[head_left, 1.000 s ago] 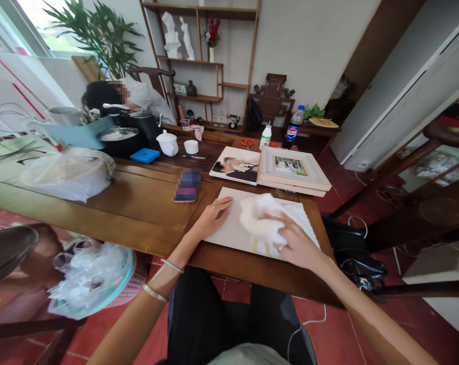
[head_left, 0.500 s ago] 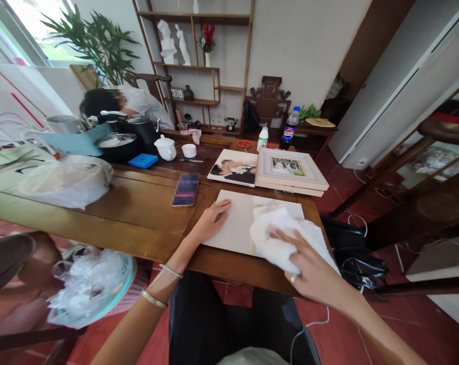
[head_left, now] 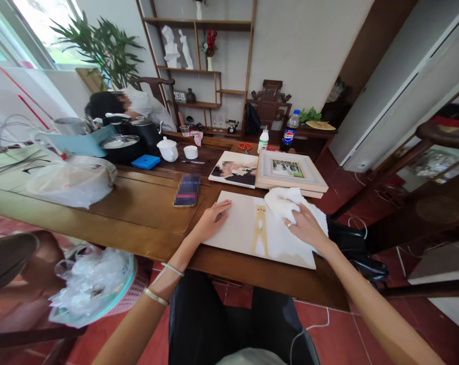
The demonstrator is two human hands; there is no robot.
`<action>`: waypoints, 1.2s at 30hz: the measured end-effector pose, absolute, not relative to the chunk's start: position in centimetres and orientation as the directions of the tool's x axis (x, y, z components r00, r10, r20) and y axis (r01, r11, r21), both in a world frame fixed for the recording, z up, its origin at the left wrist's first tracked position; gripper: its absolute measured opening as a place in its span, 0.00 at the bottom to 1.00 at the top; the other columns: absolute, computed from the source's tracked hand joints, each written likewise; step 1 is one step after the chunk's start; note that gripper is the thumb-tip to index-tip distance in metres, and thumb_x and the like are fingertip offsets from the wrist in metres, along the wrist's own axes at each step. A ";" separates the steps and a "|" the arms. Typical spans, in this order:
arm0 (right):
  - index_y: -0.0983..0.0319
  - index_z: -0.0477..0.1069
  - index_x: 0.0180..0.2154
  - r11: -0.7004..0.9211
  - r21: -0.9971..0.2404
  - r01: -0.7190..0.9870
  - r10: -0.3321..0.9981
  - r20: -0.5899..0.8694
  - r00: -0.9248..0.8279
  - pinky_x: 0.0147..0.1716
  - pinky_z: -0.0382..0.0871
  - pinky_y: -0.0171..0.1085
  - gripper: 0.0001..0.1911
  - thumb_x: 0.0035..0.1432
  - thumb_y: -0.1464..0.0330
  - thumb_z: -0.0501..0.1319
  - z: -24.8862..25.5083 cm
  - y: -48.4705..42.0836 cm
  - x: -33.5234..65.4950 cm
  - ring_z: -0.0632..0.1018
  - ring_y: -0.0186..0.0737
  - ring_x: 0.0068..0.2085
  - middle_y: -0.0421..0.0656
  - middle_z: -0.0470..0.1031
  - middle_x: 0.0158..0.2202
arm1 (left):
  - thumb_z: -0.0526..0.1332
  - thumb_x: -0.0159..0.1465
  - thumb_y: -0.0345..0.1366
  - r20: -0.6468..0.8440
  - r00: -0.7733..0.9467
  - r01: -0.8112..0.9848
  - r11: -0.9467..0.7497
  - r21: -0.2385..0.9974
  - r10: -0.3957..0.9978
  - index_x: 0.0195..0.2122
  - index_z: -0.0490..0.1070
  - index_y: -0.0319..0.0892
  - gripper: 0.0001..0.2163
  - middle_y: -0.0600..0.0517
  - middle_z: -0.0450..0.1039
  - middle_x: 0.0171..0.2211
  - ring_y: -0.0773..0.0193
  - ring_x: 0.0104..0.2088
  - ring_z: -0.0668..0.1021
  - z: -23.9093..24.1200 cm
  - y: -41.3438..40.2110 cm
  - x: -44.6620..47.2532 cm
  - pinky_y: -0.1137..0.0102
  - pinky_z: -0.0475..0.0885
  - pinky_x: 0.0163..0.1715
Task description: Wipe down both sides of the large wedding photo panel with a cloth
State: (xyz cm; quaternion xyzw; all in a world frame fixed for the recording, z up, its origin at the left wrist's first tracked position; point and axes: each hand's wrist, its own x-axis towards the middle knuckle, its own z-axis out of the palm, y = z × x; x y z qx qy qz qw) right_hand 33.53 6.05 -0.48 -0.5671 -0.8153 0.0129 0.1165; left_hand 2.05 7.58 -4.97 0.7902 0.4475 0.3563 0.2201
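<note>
A flat white board (head_left: 237, 220) lies on the near edge of the wooden table, with a tan, two-legged shape (head_left: 260, 230) on its face. My left hand (head_left: 213, 221) rests on the board's left side, its fingers stretched out. On the right side of the board, my right hand (head_left: 305, 223) presses down on a crumpled white cloth (head_left: 284, 203), fingers curled into it. The cloth covers the board's upper right corner and spreads past its right edge. Just behind the board are a photo panel (head_left: 233, 170) and a framed photo (head_left: 290, 170).
A phone (head_left: 187, 190) lies left of the board. Farther back are orange-handled scissors (head_left: 245, 146), a small white bottle (head_left: 263, 141), a cola bottle (head_left: 290, 133) and a white teapot (head_left: 167, 149). A basket with plastic bags (head_left: 96, 286) stands below the table at left.
My right hand has slid the cloth up and to the right across the board, uncovering the tan shape and the lower right corner. My left hand has stayed in place.
</note>
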 end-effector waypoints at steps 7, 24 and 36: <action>0.65 0.75 0.25 0.580 -0.076 0.811 0.811 0.144 -0.567 0.64 0.40 0.55 0.13 0.42 0.80 0.53 0.1 0.7 31.4 0.49 0.52 0.66 0.48 0.52 0.65 | 0.52 0.65 0.40 0.365 0.350 0.558 -0.505 0.658 0.863 0.54 0.69 0.41 0.19 0.46 0.66 0.57 0.56 0.60 0.66 -5.1 7.6 2.0 0.55 0.55 0.62; 0.67 0.74 0.35 0.413 -0.051 0.909 0.904 0.142 -0.403 0.61 0.49 0.55 0.13 0.52 0.75 0.52 -0.3 4.7 33.1 0.53 0.51 0.65 0.54 0.56 0.63 | 0.51 0.65 0.39 0.364 0.353 0.561 -0.507 0.655 0.862 0.55 0.68 0.40 0.19 0.45 0.66 0.57 0.57 0.60 0.65 -5.0 7.6 2.0 0.57 0.55 0.62; 0.64 0.74 0.25 0.558 -0.075 0.827 0.822 0.183 -0.539 0.63 0.39 0.57 0.18 0.61 0.62 0.55 -0.3 -5.1 29.8 0.46 0.56 0.66 0.50 0.48 0.66 | 0.52 0.65 0.39 0.370 0.354 0.557 -0.512 0.654 0.859 0.54 0.68 0.39 0.19 0.45 0.66 0.57 0.56 0.60 0.65 -5.3 7.6 2.0 0.56 0.54 0.62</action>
